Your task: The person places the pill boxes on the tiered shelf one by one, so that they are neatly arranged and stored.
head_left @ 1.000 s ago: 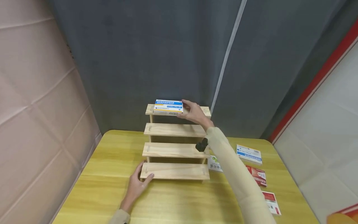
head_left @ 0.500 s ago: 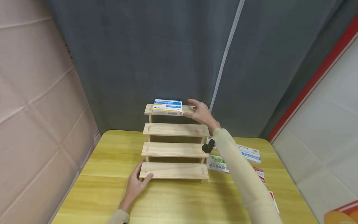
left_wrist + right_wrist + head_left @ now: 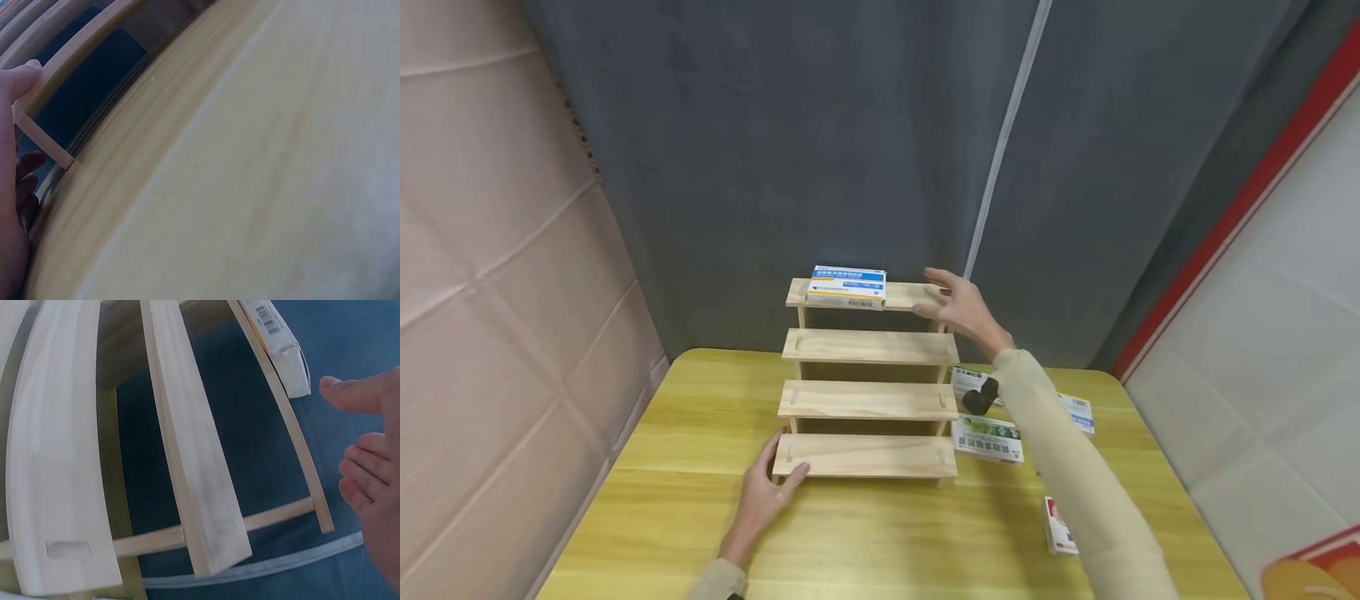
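A stepped wooden display rack (image 3: 868, 400) with pale plank tiers stands on the table. On the left part of its top tier lies a white and blue medicine box (image 3: 847, 287), printed face up. My right hand (image 3: 966, 310) is at the right end of that tier, apart from the box, with thumb and fingers spread and nothing between them. The right wrist view shows a gap between the thumb and the box's end (image 3: 278, 347). My left hand (image 3: 763, 497) grips the left end of the lowest plank, thumb on top and fingers around the side.
Right of the rack lie a green and white box (image 3: 987, 439) and another white box (image 3: 967, 381). A blue and white box (image 3: 1078, 412) and a red and white box (image 3: 1058, 527) are partly behind my right sleeve. A dark curtain (image 3: 790, 150) hangs behind the table.
My right hand has let go of the medicine box and moved away to the right. The box stays on the top tier. My left hand keeps its hold on the rack.
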`<action>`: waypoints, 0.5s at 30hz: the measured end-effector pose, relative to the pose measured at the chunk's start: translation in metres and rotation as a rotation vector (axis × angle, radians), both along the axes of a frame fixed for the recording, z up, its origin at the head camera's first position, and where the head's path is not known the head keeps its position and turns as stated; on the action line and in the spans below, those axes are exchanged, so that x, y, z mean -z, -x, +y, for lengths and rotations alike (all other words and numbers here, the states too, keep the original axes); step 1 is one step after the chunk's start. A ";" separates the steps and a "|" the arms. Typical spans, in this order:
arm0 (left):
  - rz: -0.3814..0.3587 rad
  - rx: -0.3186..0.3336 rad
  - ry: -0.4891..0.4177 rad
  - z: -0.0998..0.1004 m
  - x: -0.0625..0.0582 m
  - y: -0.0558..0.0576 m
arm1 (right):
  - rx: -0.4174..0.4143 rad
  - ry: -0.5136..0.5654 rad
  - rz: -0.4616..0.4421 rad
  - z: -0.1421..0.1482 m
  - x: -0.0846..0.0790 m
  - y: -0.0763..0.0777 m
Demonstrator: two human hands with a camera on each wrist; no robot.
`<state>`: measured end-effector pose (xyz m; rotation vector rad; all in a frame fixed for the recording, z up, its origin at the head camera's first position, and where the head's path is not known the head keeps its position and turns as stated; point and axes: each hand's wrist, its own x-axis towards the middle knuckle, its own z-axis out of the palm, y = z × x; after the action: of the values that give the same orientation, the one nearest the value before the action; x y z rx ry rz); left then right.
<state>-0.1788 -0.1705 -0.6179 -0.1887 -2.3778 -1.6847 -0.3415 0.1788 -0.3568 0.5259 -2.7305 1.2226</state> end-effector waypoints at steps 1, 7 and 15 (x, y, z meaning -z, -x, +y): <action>-0.005 -0.004 0.002 0.000 0.000 0.000 | 0.004 -0.007 0.000 0.003 0.000 -0.001; -0.013 -0.014 0.013 -0.001 -0.001 0.000 | 0.014 -0.025 0.009 0.020 0.002 -0.008; -0.010 -0.022 0.020 -0.005 -0.003 0.000 | 0.006 -0.026 0.040 0.037 0.014 -0.020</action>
<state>-0.1792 -0.1756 -0.6148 -0.1569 -2.3955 -1.6569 -0.3215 0.2162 -0.3711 0.5380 -2.7158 1.1640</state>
